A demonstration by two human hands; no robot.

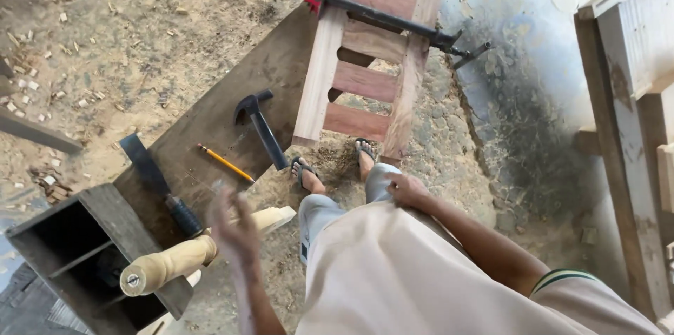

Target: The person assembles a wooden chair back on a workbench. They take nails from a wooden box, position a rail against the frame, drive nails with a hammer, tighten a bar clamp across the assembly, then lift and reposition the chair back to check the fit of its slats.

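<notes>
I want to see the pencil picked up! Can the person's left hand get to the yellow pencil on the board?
Probably yes. The left hand is raised, empty and blurred, just below the yellow pencil, which lies in the open on the board. Nothing sits between them; the hammer lies off to the side.

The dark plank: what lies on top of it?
On the plank lie a hammer, a pencil and a chisel. The blurred left hand covers its near edge.

The floor [105, 33] is bare earth with many wood chips and sawdust. At the right stands a pale wooden frame [632, 131], in daylight.
</notes>
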